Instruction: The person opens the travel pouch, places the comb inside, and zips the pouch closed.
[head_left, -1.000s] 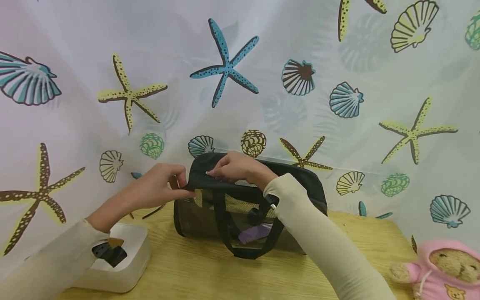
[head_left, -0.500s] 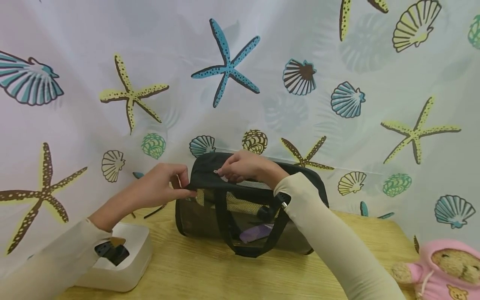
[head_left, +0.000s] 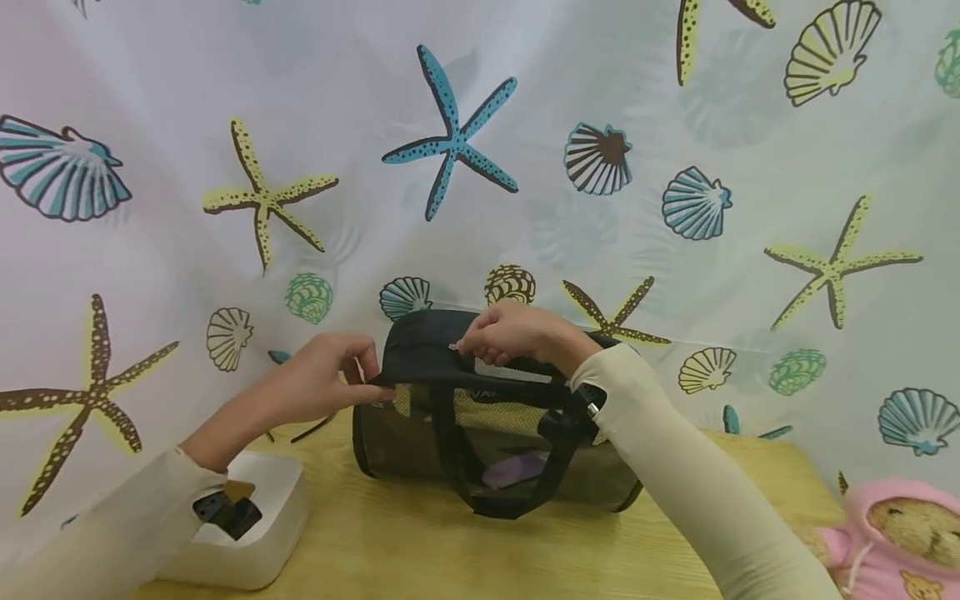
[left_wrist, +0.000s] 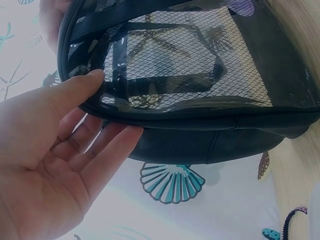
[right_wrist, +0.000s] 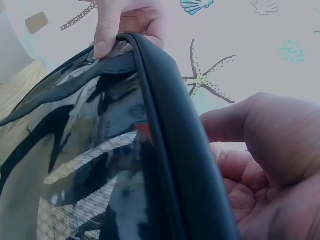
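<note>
A black bag (head_left: 408,446) with see-through sides, mesh and a dark carrying strap stands on the table in the head view. My left hand (head_left: 322,379) pinches the bag's upper left corner between thumb and fingers; the left wrist view shows the thumb on the clear panel and the fingers behind the black edge. On top of the bag, my right hand (head_left: 517,337) pinches a small metal zipper pull (head_left: 453,347). That pull is hidden behind the bag's black edge in the right wrist view. Through the clear front shows a purple comb-like thing (head_left: 516,471).
A white box-like container (head_left: 277,525) stands at the left under my left forearm. At the right edge sits a teddy bear (head_left: 900,542) in a pink hoodie. A curtain (head_left: 525,208) printed with starfish and shells hangs right behind the bag.
My right hand has moved right along the bag's top, taking the zipper pull with it. My left hand keeps its hold on the corner.
</note>
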